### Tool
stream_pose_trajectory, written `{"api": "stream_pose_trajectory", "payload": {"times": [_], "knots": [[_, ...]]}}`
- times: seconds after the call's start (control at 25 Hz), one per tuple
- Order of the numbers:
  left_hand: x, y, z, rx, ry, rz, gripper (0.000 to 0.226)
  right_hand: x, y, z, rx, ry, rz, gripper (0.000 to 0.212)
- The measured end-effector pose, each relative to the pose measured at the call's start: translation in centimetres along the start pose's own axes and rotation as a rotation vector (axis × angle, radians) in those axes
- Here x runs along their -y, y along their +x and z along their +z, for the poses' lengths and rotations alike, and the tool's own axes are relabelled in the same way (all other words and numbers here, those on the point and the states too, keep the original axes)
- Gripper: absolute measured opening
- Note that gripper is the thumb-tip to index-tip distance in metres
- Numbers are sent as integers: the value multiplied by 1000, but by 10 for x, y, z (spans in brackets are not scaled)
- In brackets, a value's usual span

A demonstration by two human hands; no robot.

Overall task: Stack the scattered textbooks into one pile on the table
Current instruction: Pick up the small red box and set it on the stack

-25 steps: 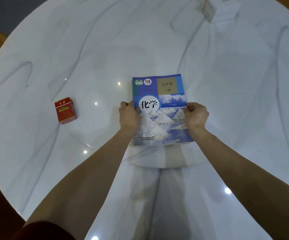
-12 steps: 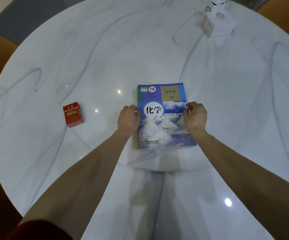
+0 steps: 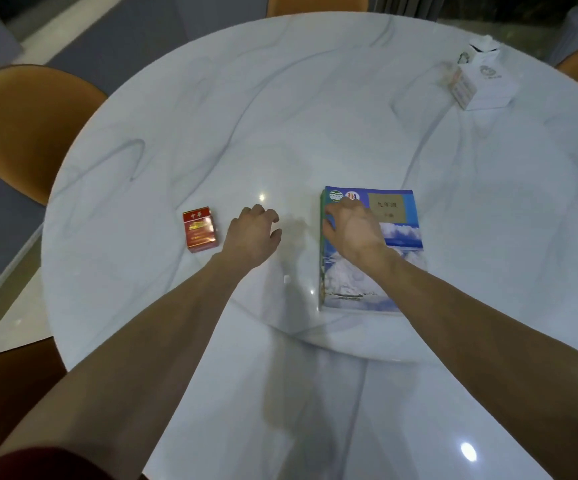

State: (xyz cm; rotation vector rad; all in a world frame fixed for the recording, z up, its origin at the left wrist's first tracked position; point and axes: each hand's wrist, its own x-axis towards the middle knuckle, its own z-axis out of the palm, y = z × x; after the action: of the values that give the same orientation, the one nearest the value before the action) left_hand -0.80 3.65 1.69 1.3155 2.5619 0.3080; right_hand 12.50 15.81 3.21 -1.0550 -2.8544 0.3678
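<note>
A pile of textbooks (image 3: 398, 237) lies flat on the round white marble table (image 3: 280, 116), right of centre; the top one has a blue cover with white mounds, and a green spine shows along the left edge. My right hand (image 3: 353, 230) hovers over or rests on the upper left part of the cover, fingers curled, holding nothing. My left hand (image 3: 254, 233) is off the pile, over bare table to its left, fingers loosely apart and empty.
A red cigarette pack (image 3: 200, 229) lies just left of my left hand. A white tissue box (image 3: 484, 81) stands at the far right. Orange chairs (image 3: 24, 126) ring the table at the left, back and far right.
Both hands have let go of the pile's sides. My left hand has moved left away from it, and my right hand has shifted onto the cover's upper left. The head camera has turned left.
</note>
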Motion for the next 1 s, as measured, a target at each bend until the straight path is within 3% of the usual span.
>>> {"api": "stream_pose_trajectory", "payload": {"times": [0.16, 0.36, 0.64, 0.8, 1.0], "knots": [[49, -8, -19, -4, 54, -13, 37, 50, 17, 12, 82, -109, -149, 34], [104, -7, -24, -16, 48, -51, 46, 100, 36, 44, 188, -128, -197, 35], [157, 14, -7, 6, 30, -45, 81, 149, 64, 80, 202, -161, -217, 33], [173, 24, 8, 75, -9, 12, 89, 165, 76, 101, 248, -69, -156, 35], [181, 25, 14, 76, -85, 75, 77, 176, 79, 120, 292, 186, -39, 36]]}}
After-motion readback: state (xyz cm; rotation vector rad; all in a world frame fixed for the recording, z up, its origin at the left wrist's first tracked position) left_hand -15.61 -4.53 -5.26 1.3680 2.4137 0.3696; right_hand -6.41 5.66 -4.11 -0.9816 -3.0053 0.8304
